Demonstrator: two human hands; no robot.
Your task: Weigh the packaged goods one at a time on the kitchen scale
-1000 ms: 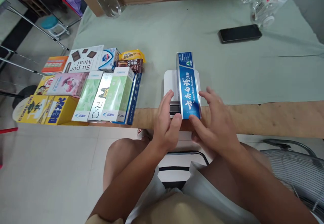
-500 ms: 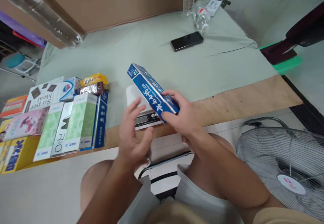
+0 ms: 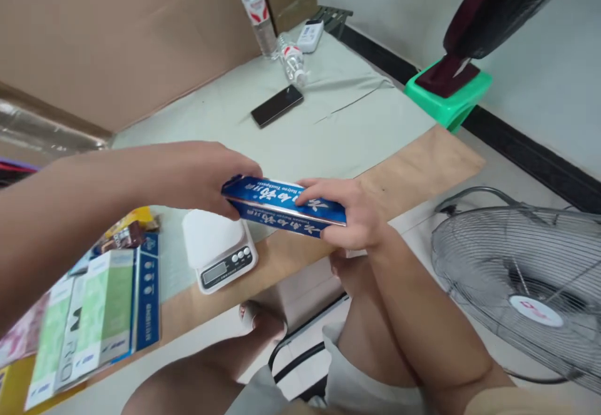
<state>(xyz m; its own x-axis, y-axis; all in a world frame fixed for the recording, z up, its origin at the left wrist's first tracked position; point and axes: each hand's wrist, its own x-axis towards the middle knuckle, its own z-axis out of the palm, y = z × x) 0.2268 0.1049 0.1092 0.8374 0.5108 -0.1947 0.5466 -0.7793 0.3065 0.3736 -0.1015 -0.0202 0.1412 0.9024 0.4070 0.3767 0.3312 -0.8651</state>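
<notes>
A long blue toothpaste box is held in the air above the table's front edge, lying roughly level. My left hand grips its left end, fingers closed over it. My right hand is wrapped round its right end. Below the box's left end sits a small white kitchen scale with nothing on its platform.
A row of product boxes lies at the table's left front. A black phone and two water bottles are at the back on the green cloth. A floor fan stands to the right, a green stool behind it.
The toothpaste box came off the scale, first in my right hand alone, and is now held at both ends. My view has swung to the right.
</notes>
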